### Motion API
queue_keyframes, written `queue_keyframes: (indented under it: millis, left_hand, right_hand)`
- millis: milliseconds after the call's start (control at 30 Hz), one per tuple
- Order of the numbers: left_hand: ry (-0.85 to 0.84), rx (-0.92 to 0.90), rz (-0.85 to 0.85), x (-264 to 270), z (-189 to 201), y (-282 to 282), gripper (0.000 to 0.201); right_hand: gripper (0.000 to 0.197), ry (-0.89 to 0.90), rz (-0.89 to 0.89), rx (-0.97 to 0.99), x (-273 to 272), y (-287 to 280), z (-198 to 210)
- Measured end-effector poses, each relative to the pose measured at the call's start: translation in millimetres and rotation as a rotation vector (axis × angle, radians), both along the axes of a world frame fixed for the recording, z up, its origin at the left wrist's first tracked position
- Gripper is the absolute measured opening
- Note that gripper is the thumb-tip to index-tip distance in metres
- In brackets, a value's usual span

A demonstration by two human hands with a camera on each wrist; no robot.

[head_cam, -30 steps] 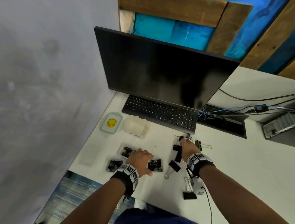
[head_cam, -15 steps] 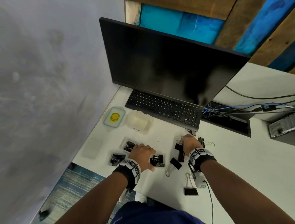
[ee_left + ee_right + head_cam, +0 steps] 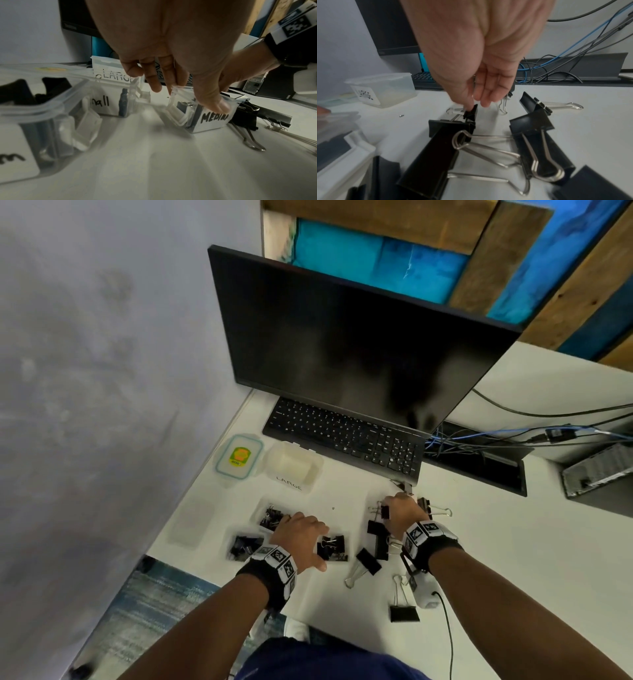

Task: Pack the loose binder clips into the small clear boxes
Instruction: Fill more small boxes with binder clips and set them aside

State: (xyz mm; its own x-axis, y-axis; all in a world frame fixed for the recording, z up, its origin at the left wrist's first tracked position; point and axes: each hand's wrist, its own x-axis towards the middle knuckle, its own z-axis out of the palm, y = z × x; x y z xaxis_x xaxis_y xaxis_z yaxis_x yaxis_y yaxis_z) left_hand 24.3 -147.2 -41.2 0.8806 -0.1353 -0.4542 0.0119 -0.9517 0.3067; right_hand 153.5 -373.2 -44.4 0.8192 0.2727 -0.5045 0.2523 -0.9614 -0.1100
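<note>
Right hand (image 3: pixel 404 513) hides the clip its fingers (image 3: pixel 469 100) touch.

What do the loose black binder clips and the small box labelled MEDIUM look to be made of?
Black binder clips with silver wire handles: apparently painted sheet-metal bodies with a satin sheen and shiny bare wire loops. Small clear box labelled MEDIUM: probably transparent rigid plastic, its contents showing through the walls, with a white paper-like label.

The head camera looks steeply down on the desk (image 3: pixel 513 542); both wrist cameras skim it closely, facing the monitor (image 3: pixel 342 344).
</note>
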Motion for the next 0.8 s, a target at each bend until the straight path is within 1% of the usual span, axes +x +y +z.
queue_keyframes:
  millis: [33, 100, 200, 300, 433, 567, 633, 700, 733, 800]
  left_hand:
    - [0.001, 0.003, -0.001, 0, 1, 0, 0.077]
    - [0.005, 0.009, -0.003, 1, 2, 0, 0.077]
    - [0.01, 0.014, -0.008, 0, 2, -1, 0.076]
    - [-0.001, 0.013, -0.007, -1, 2, -1, 0.076]
    - [-0.004, 0.016, -0.008, -1, 1, -1, 0.075]
    - [-0.01, 0.007, -0.005, -1, 2, -1, 0.076]
    - [-0.011, 0.005, -0.005, -1, 1, -1, 0.076]
    - [-0.015, 0.003, -0.003, -1, 0, 0, 0.076]
    - [-0.015, 0.0, 0.0, 0, -1, 0, 0.077]
    - [-0.019, -0.005, 0.004, 0, -2, 0, 0.077]
  right_hand:
    - [0.047, 0.011, 0.026, 0.012, -1, -2, -2]
    - [0.046, 0.019, 0.025, 0.02, -4, -4, -4]
    - [0.039, -0.019, 0.004, -0.003, -6, -4, -6]
    - [0.033, -0.036, 0.023, -0.02, -9, -4, -8]
    - [0.036, -0.02, -0.034, -0.04, -11, -4, -7]
    - [0.049, 0.005, -0.096, -0.049, -13, -3, 1]
    - [0.049, -0.034, -0.15, -0.005, -15, -3, 8]
    - [0.043, -0.077, -0.165, 0.116, -21, 0, 15]
    - [0.04, -0.064, -0.147, 0.205, -25, 3, 18]
    - [0.034, 0.038, -0.045, 0.357, -37, 12, 24]
